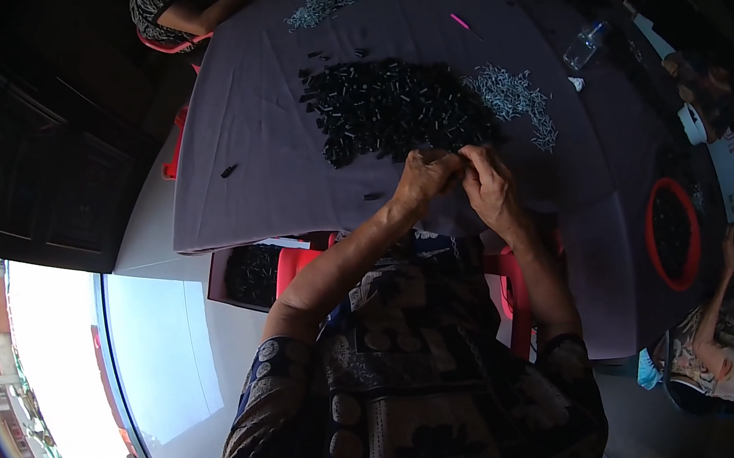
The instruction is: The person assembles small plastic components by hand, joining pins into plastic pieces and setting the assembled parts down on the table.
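Note:
My left hand (427, 178) and my right hand (490, 187) meet just in front of the near edge of a heap of small black pieces (399, 105). Both are closed, with the fingertips pinched together and nearly touching. Whatever they hold between them is too small and too hidden to make out. To the right of the heap lies a spread of small, thin silvery pieces (510, 98). One loose black piece (372, 196) rests on the cloth left of my left hand, and another black piece (228, 170) lies farther left.
A grey-purple cloth (241, 135) covers the table. Farther off lie a second silvery pile (330, 2) and a pink pen-like stick (460, 20). To the right are a clear bottle (581, 49) and a red-rimmed basket (695, 230). Other people sit at the far left and lower right.

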A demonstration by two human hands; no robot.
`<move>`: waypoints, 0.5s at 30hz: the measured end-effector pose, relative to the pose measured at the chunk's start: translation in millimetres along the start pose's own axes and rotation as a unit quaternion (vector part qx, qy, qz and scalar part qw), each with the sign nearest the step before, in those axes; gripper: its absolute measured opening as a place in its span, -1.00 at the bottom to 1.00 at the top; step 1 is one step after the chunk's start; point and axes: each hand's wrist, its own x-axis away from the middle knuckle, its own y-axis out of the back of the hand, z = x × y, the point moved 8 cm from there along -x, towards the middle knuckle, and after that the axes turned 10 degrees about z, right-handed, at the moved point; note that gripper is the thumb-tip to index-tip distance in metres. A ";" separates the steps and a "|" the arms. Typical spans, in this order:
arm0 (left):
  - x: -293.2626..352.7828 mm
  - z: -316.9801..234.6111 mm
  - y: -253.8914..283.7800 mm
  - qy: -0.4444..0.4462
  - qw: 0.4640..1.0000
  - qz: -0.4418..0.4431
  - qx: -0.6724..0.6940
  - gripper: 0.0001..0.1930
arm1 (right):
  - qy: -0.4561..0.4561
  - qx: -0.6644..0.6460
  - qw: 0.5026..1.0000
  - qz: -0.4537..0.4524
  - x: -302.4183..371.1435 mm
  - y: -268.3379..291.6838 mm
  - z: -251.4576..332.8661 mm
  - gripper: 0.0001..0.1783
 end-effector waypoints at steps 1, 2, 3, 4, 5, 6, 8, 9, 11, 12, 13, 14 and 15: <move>1.8 -7.8 1.0 -0.041 0.997 0.019 -0.059 -0.82 | 0.001 0.000 1.000 0.001 -0.9 -3.1 0.4 -0.68; 4.1 -8.0 3.4 -0.042 0.997 0.018 -0.058 -0.82 | 0.003 -0.028 1.000 -0.002 -1.5 -5.5 -0.8 -0.69; 9.9 -22.8 5.9 -0.109 0.977 -0.012 -0.183 -0.82 | 0.005 -0.056 0.998 -0.005 -2.3 -7.3 -0.2 -0.69; 18.7 -39.0 5.2 -0.173 0.935 -0.044 -0.305 -0.82 | 0.007 -0.057 0.998 -0.003 -3.2 -8.7 4.3 -0.69; 23.4 -42.7 6.9 -0.173 0.936 -0.045 -0.304 -0.82 | -0.041 -0.110 0.993 0.007 -3.2 -11.3 1.4 -0.69; 28.1 -46.5 9.0 -0.168 0.939 -0.047 -0.297 -0.81 | -0.089 -0.162 0.983 0.017 -2.7 -15.6 -2.3 -0.69; 34.3 -48.5 16.1 -0.163 0.942 -0.050 -0.289 -0.80 | -0.087 -0.172 0.981 0.014 -4.7 -18.0 2.7 -0.69; 36.3 -50.0 15.9 -0.182 0.934 -0.034 -0.304 -0.80 | -0.086 -0.181 0.980 0.010 -5.4 -19.1 4.4 -0.68; 40.3 -49.0 18.2 -0.200 0.927 -0.018 -0.318 -0.79 | -0.086 -0.184 0.979 0.015 -5.9 -25.2 6.6 -0.68; 41.3 -45.6 22.1 -0.187 0.922 -0.026 -0.337 -0.81 | -0.087 -0.186 0.978 0.018 -6.5 -28.9 7.6 -0.68; 42.1 -42.1 25.6 -0.173 0.918 -0.034 -0.356 -0.83 | -0.088 -0.185 0.979 0.019 -7.2 -31.7 9.5 -0.68; 43.5 -39.6 27.9 -0.173 0.918 -0.035 -0.355 -0.83 | -0.065 -0.177 0.982 0.020 -8.9 -33.7 15.0 -0.68; 44.1 -34.9 32.8 -0.162 0.933 -0.040 -0.319 -0.82 | -0.042 -0.169 0.985 0.021 -10.9 -35.8 19.8 -0.68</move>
